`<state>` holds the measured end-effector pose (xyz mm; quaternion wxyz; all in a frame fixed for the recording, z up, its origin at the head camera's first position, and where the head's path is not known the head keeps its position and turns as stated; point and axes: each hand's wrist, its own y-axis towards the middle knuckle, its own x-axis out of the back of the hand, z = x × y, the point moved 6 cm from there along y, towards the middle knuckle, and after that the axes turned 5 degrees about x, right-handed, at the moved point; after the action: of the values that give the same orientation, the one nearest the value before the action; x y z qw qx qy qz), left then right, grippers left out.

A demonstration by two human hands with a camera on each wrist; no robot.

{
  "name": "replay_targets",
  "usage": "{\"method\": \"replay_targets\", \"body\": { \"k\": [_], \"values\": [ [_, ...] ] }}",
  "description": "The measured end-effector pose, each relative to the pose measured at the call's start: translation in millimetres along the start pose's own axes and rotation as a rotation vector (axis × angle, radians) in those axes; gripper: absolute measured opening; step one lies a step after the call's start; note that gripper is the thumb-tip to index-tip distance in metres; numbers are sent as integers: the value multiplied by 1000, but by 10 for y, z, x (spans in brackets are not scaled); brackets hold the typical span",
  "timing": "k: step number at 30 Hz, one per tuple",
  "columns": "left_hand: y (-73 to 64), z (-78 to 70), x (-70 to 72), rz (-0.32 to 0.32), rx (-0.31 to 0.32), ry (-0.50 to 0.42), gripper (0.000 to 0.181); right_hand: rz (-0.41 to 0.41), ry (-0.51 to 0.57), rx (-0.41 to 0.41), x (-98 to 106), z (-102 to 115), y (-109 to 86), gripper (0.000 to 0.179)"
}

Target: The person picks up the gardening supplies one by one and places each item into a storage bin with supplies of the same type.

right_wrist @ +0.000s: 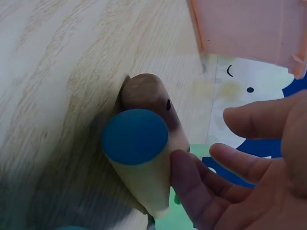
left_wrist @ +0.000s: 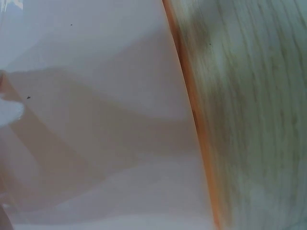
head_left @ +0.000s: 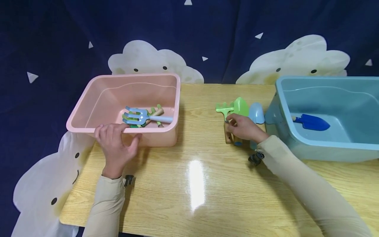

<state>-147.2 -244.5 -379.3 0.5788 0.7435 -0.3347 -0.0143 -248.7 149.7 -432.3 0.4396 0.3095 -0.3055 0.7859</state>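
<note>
My left hand (head_left: 113, 141) grips the front rim of a pink bin (head_left: 158, 139), fingers over the edge and thumb outside. In the left wrist view the bin's wall (left_wrist: 105, 134) fills most of the picture. My right hand (head_left: 245, 128) is over a row of small garden tools, closest to a green rake (head_left: 224, 108) with a wooden handle (right_wrist: 144, 91). Beside the rake lie a green shovel (head_left: 241, 107) and a light blue shovel (head_left: 256, 113). The right wrist view shows fingertips right at a blue-ended handle (right_wrist: 136, 136), thumb spread away.
A light blue hand fork (head_left: 139, 117) lies over several green tools with wooden handles inside the pink bin. At the right stands a blue bin (head_left: 334, 149) holding a dark blue trowel (head_left: 315, 122). A dark blue cloud-patterned cloth (head_left: 219, 39) hangs behind the wooden table (head_left: 165, 191).
</note>
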Motion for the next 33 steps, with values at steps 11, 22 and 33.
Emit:
{"method": "replay_targets", "body": {
  "k": [11, 22, 33],
  "values": [
    [-8, 7, -13, 7, -4, 1, 40, 86, -279, 12, -131, 77, 55, 48],
    [11, -6, -6, -6, -9, 6, 41, 58, -223, -33, -178, 57, 78, 58],
    [0, 5, 1, 3, 0, 8, 42, 26, -110, -109, -204, -20, 71, 67]
  ]
}}
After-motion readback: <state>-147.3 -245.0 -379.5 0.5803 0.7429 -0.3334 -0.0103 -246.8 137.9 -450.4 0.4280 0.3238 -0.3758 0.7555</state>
